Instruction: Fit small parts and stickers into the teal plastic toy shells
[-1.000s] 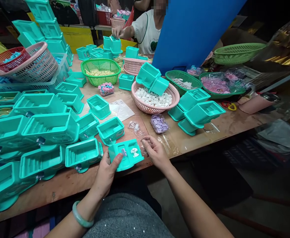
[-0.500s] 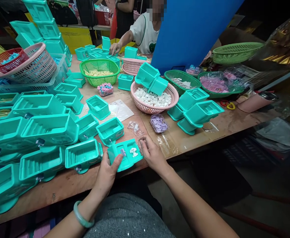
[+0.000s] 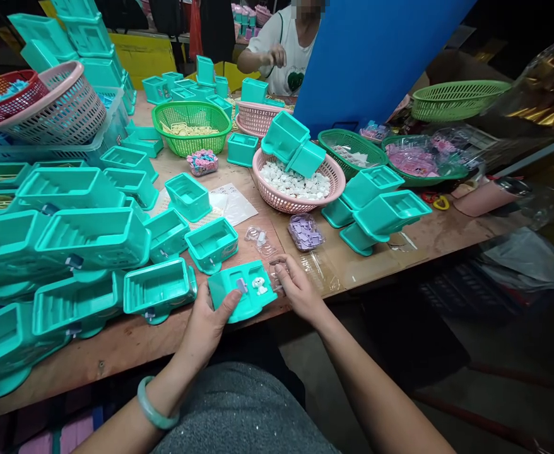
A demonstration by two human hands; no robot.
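Note:
My left hand (image 3: 206, 328) grips a flat teal plastic piece (image 3: 241, 291) at the near table edge, thumb lying on its top. A small white figure (image 3: 260, 285) and a small purple clip (image 3: 241, 285) sit on that piece. My right hand (image 3: 296, 289) is at the piece's right edge, fingers curled in a pinch over a small clear plastic bag (image 3: 277, 271); what the fingertips hold is too small to make out. A bag of purple parts (image 3: 305, 232) lies just beyond my right hand.
Several teal plastic tubs (image 3: 92, 236) crowd the left of the wooden table (image 3: 428, 236). A pink basket (image 3: 284, 203) of white pieces, green baskets (image 3: 192, 126) and a blue board (image 3: 371, 57) stand behind. A person in white works at the far end.
My right hand has closed in against the teal piece's right edge. The view has shifted slightly. The person at the far end has lifted a hand off the table.

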